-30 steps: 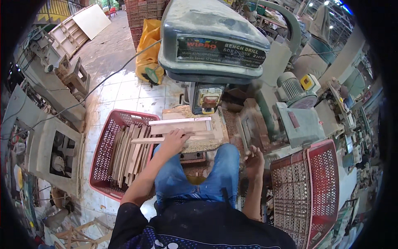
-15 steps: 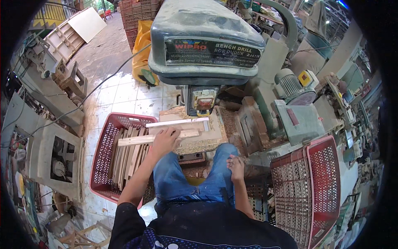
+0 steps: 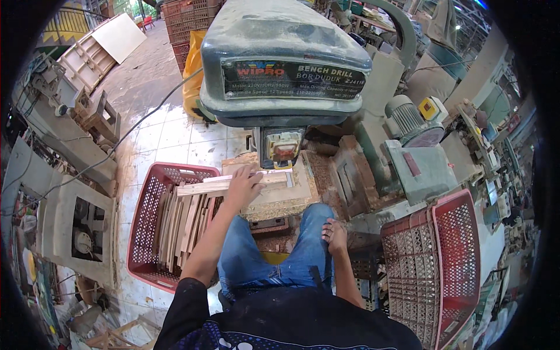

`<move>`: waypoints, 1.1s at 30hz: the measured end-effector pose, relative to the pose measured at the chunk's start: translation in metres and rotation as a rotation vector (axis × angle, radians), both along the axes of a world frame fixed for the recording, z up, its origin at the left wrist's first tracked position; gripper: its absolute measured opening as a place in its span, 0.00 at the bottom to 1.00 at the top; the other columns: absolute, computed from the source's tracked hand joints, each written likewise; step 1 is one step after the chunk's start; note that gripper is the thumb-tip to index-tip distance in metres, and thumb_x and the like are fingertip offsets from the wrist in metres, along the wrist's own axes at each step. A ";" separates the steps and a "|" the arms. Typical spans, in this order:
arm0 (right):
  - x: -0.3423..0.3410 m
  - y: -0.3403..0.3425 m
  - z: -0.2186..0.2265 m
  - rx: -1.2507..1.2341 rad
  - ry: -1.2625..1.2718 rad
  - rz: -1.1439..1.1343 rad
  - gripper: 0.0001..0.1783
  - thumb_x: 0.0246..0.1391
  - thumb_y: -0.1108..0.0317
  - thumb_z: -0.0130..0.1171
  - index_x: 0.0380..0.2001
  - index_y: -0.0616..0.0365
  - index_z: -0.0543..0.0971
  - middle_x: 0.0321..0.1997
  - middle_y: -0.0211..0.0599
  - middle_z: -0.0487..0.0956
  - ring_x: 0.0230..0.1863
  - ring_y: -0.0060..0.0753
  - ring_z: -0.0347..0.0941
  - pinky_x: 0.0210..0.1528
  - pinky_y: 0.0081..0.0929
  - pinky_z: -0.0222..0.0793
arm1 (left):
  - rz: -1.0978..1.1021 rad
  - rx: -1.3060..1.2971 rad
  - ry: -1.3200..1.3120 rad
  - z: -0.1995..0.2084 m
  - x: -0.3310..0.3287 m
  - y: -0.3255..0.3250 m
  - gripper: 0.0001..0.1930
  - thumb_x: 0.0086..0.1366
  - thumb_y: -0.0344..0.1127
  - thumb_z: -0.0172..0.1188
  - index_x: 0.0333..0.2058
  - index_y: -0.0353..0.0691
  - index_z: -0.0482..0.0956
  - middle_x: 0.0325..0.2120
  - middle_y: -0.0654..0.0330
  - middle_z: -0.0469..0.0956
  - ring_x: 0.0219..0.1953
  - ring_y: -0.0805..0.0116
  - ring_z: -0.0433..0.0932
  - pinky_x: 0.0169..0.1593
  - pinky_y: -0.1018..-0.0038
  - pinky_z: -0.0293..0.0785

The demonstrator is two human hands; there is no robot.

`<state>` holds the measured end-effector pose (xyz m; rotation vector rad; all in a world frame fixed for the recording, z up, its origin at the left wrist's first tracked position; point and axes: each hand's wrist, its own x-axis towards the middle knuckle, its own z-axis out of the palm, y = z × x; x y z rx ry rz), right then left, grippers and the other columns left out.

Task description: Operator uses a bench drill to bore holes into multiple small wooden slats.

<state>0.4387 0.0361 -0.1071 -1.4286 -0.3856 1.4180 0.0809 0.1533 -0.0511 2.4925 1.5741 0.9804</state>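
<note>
My left hand is closed over a pale wooden strip, fingers reaching across its top. The strip lies crosswise on a wooden board under the bench drill, and its left end sticks out past the board. Just behind it, partly covered by my fingers, is a whitish straight bar. On my right thigh, near the knee, rests my right hand; its fingers are loosely curled and I see nothing in them. The drill's head hides the bit and the strip's far surroundings.
To the left stands a red plastic basket holding several wooden strips. Stacked red baskets are at the right. A grey motor and a wooden block sit right of the drill. A black cable crosses the left side.
My left hand has moved forward and slightly right, and the strip has shifted right and back, closer to the whitish bar. My right hand stays by the thigh, its fingers slightly more curled.
</note>
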 end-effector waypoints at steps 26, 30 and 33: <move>-0.061 0.314 0.479 0.599 -0.937 0.777 0.38 0.64 0.38 0.52 0.67 0.55 0.71 0.63 0.41 0.76 0.61 0.32 0.72 0.61 0.30 0.67 | 0.060 -0.121 -0.106 0.004 0.005 -0.001 0.22 0.55 0.45 0.69 0.44 0.38 0.81 0.48 0.55 0.81 0.52 0.54 0.76 0.58 0.60 0.70; -0.050 0.305 0.488 0.697 -1.297 0.803 0.40 0.63 0.33 0.50 0.61 0.57 0.77 0.50 0.40 0.82 0.43 0.30 0.78 0.47 0.29 0.72 | 0.064 -0.081 -0.110 0.002 0.005 0.000 0.21 0.55 0.44 0.70 0.43 0.37 0.81 0.47 0.55 0.81 0.52 0.54 0.77 0.57 0.60 0.70; -0.049 0.237 0.466 0.782 -0.914 0.672 0.35 0.69 0.42 0.45 0.68 0.55 0.69 0.63 0.40 0.76 0.59 0.31 0.73 0.60 0.29 0.69 | 0.068 -0.002 -0.125 -0.002 0.001 -0.001 0.19 0.55 0.44 0.69 0.42 0.40 0.81 0.44 0.57 0.81 0.50 0.55 0.77 0.56 0.61 0.71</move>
